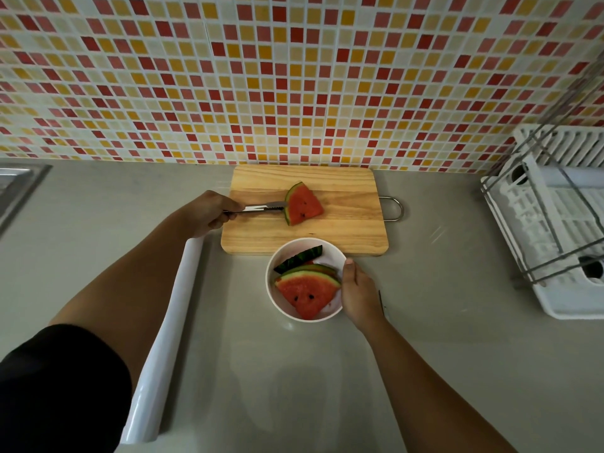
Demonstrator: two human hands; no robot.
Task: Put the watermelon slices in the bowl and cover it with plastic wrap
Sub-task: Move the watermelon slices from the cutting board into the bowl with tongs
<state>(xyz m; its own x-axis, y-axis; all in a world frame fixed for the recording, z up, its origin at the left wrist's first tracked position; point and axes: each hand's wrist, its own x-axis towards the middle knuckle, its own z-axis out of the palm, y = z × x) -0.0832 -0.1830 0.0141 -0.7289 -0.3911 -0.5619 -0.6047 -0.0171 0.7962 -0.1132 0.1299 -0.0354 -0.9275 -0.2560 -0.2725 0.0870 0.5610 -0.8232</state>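
One watermelon slice [304, 206] lies on the wooden cutting board [343, 230], rind toward the left, with the tips of metal tongs [261, 207] closed on its rind edge. The left hand [209, 212] is curled around the tongs' handles just off the board's left edge, so the slice sits to the right of that hand, a tongs' length away. Nearer the person, touching the board's front edge, stands a white bowl [272, 266] that already holds several slices [307, 291], the top one flesh-up with dark seeds showing. The right hand [358, 289] grips the bowl's right side, thumb on the rim. A white roll of plastic wrap [170, 315] lies on the grey surface [441, 354] left of the bowl, running under the left forearm. A white dish rack [555, 230] stands at the far right, a sink's corner [16, 184] shows at the far left, and a red and yellow tiled wall [294, 76] rises behind.
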